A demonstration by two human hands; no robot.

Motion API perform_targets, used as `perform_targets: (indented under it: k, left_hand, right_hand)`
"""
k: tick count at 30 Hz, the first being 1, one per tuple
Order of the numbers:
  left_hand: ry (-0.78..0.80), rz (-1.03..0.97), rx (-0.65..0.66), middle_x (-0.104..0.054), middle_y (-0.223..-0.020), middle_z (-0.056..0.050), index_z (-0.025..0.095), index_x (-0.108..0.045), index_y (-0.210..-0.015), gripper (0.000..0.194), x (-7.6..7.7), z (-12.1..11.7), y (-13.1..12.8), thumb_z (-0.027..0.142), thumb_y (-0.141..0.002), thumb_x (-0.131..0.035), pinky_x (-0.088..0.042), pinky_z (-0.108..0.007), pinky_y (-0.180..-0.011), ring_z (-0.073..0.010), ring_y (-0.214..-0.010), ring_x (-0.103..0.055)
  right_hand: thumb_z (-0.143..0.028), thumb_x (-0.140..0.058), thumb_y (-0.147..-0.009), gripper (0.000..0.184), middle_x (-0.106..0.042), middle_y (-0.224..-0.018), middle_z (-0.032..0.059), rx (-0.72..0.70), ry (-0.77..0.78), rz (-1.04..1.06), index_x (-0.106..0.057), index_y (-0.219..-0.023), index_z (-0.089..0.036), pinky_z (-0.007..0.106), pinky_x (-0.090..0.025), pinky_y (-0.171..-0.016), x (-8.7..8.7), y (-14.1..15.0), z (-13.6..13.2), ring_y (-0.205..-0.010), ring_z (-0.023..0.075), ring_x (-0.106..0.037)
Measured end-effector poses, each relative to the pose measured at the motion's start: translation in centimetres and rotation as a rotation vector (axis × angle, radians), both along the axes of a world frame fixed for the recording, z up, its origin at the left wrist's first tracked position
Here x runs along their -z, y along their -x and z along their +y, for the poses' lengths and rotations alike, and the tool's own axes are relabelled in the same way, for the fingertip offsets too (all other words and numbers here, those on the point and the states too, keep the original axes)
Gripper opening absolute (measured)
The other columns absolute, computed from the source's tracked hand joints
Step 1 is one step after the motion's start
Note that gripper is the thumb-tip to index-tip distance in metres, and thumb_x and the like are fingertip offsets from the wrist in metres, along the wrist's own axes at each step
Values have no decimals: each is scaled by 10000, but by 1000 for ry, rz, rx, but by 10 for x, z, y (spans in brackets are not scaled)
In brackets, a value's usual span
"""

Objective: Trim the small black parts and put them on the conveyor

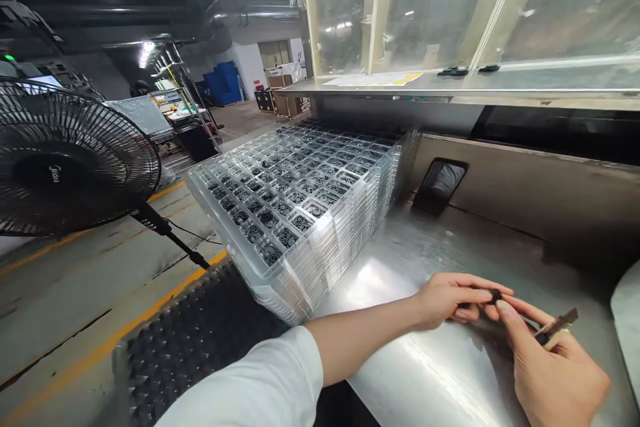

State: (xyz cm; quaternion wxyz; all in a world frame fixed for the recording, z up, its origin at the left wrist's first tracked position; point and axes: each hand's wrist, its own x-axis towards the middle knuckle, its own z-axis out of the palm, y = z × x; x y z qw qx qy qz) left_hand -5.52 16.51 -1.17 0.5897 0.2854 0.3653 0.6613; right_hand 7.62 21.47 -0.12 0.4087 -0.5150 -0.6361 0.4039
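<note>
Between the fingertips of my left hand [453, 299] is a small black part [495, 296], its exact kind too small to make out. My right hand [557, 367] meets it from the other side, thumb and forefinger pinched at the same part. Tucked in the right hand is a narrow tool with a flat blade [560, 325], which looks like a small knife; its lower end is hidden in the fingers. Both hands are closed, just above the bare metal worktop [415, 347].
Left of my arm rises a tall stack of clear plastic trays [320, 260], the top one filled with black round parts. A black fan [55, 173] stands at far left above a dark bumpy surface [185, 347]. A metal shelf [500, 85] overhangs the back, with a black-framed opening [440, 183] below.
</note>
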Motion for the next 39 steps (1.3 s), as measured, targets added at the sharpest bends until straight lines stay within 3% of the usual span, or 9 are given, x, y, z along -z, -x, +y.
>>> perform_targets:
  k: [3, 7, 14, 20, 26, 33, 39]
  left_hand:
    - [12, 41, -6, -623, -760, -32, 93, -745, -1291, 614, 2, 1, 1, 420, -772, -787, -123, -247, -478, -31, -474, -297]
    - [17, 60, -20, -643, -761, -26, 79, -745, -1235, 622, 1, 0, -1, 455, -743, -801, -122, -243, -475, -21, -464, -276]
    - [-29, 30, -8, -617, -723, 12, 111, -725, -1151, 585, 0, -1, -2, 482, -718, -859, -123, -210, -450, -5, -444, -259]
    - [-34, 53, 21, -579, -706, 29, 126, -720, -1199, 532, 1, -1, 0, 456, -799, -839, -131, -192, -446, -5, -450, -283]
    - [-51, 58, 48, -621, -723, 8, 120, -725, -1101, 471, 2, 3, 5, 439, -772, -831, -127, -206, -431, -16, -426, -307]
    - [-58, 33, -7, -599, -711, 15, 123, -706, -1122, 479, -1, 2, 5, 441, -786, -830, -125, -206, -442, -15, -431, -290]
    - [-85, -20, -91, -570, -720, 26, 145, -688, -1151, 498, -5, 1, 6, 461, -799, -842, -130, -202, -444, -13, -443, -270]
  right_hand:
    - [-713, -705, -607, 700, -512, -560, 34, 9, -7, -12, -798, -1006, -146, 312, -275, -456, -6, 4, -1, -498, 184, -376]
    - [-675, -696, -601, 619, -663, -745, 121, -27, -60, 67, -755, -884, -128, 312, -402, -557, -5, 7, 2, -625, 213, -530]
    - [-628, -670, -809, 455, -633, -709, 49, -214, -66, 163, -701, -813, -174, 294, -441, -629, 16, -1, 9, -693, 200, -561]
    - [-584, -742, -845, 395, -646, -744, 44, -270, -47, 320, -688, -831, -193, 297, -455, -621, 22, -1, 8, -703, 198, -566]
    - [-503, -746, -877, 306, -660, -743, 40, -268, -63, 338, -704, -820, -205, 322, -451, -670, 25, -2, 10, -727, 208, -577]
    - [-400, -668, -931, 223, -671, -873, 45, -214, -370, 206, -722, -818, -215, 341, -454, -768, 18, -4, 9, -839, 215, -604]
    - [-522, -550, -1047, 410, -649, -888, 52, -186, -502, 73, -701, -815, -220, 352, -450, -773, 20, -8, 11, -856, 218, -617]
